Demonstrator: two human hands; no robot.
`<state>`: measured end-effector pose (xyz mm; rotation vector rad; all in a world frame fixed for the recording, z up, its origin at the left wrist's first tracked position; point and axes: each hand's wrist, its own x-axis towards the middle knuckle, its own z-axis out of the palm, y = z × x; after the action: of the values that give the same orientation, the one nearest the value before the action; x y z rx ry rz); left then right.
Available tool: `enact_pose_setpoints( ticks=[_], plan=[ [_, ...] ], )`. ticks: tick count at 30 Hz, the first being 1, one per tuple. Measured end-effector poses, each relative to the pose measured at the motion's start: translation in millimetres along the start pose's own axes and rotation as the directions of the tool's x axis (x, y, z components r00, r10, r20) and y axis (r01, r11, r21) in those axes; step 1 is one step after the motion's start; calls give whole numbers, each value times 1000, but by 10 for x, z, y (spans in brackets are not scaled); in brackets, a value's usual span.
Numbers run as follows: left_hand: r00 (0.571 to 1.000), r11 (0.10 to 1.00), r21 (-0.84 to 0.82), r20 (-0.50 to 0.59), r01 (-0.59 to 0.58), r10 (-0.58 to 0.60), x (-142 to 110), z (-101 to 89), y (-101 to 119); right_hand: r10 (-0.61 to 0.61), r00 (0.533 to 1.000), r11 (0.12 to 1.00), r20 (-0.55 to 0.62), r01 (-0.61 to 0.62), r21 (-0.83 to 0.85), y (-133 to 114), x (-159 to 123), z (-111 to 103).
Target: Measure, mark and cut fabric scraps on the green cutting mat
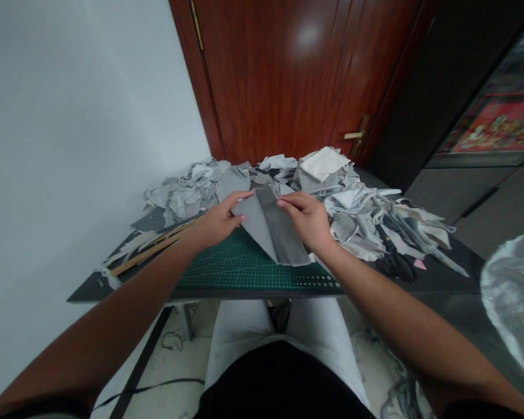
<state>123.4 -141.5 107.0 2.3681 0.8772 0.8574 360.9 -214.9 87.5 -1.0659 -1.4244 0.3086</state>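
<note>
The right hand (pixel 308 215) pinches the edge of a grey cloth (pixel 282 224) between thumb and fingers; the left hand (pixel 220 221) touches its opposite edge, though how firmly it grips cannot be told. The cloth lies over a green cutting mat (pixel 236 265), with fabric scraps (pixel 192 189) heaped beyond and black-handled scissors (pixel 395 266) to the right.

No writing legible (no numbers, either).

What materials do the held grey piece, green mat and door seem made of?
Grey piece: probably fabric, matte, thin and loosely bent.
Green mat: likely plastic, dull, with printed grid lines.
Door: probably wood or veneer, glossy, with grain and bright reflection.
</note>
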Motion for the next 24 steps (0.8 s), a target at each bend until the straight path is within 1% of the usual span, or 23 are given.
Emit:
enact_pose_setpoints(
  ticks=[2, 4, 6, 8, 10, 12, 14, 16, 18, 21, 24],
  plan=[
    [995, 993, 78, -14, -93, 94, -19, 45, 86, -5, 995, 1000, 101, 2, 25, -23, 6, 30],
    [987, 979, 136, -30, -152, 158, -19, 75, 161, 37, 986, 996, 163, -50, 74, -40, 10, 64],
    [976, 965, 176, -60, -196, 210, 3, 92, 211, 101, 976, 985, 192, -125, 119, -48, 16, 98],
    [967, 952, 231, -108, -202, 232, 34, 102, 239, 157, 962, 964, 225, -199, 179, -48, 33, 124],
    [972, 954, 251, -126, -163, 199, 62, 108, 257, 175, 947, 938, 269, -243, 246, -43, 64, 139],
    [988, 977, 188, -91, -104, 123, 80, 112, 280, 165, 932, 918, 324, -265, 295, -38, 101, 146],
    [998, 999, 39, -44, -37, 39, 88, 111, 310, 169, 910, 906, 378, -295, 305, -40, 137, 149],
    [999, 992, -123, -23, 30, -34, 92, 105, 347, 189, 892, 897, 411, -327, 297, -53, 161, 151],
    [996, 965, -250, -21, 76, -84, 94, 96, 382, 200, 883, 893, 425, -343, 291, -76, 171, 151],
    [990, 923, -364, -28, 121, -140, 97, 80, 419, 186, 877, 891, 442, -340, 300, -117, 166, 138],
    [983, 901, -409, -44, 146, -180, 95, 70, 436, 176, 853, 878, 491, -361, 313, -146, 153, 110]
  ],
)
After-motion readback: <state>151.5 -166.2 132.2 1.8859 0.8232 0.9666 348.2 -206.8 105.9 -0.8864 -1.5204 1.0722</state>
